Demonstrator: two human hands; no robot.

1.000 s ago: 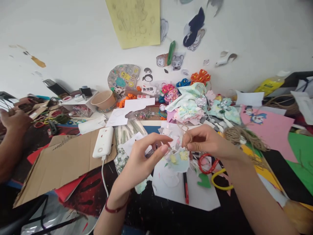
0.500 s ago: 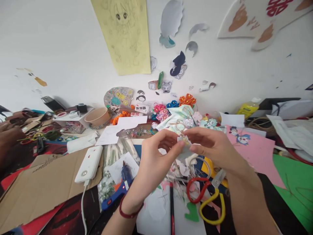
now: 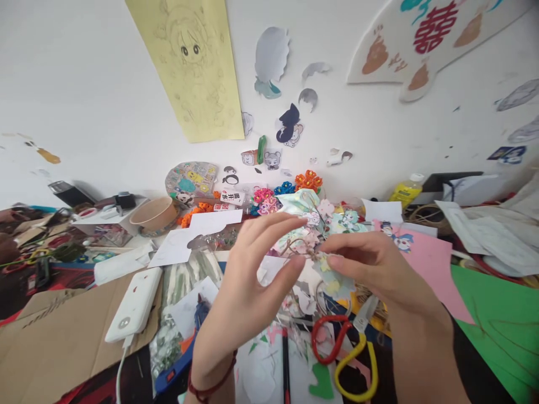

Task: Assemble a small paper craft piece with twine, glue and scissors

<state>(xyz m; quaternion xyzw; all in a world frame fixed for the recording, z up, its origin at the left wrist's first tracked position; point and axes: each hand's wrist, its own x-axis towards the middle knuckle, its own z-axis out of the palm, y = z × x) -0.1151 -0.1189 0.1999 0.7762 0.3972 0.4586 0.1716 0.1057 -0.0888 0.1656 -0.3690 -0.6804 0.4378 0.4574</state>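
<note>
right hand (image 3: pixel 381 275): grip narrow on a paper cutout (image 3: pixel 334 280); left hand (image 3: pixel 248 292): grip wide, just beside it; the cutout, light, limp and fragile, sits between the hands and should be held by its edge only.

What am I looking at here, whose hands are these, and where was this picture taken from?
This picture comes from a camera worn on a person's head, looking down at their own two bare hands. The right hand pinches a small pale paper cutout, with the left hand close beside it. Around them lie scissors with red and yellow handles, a blue glue gun, a white power bank, cardboard and pink paper.
</note>
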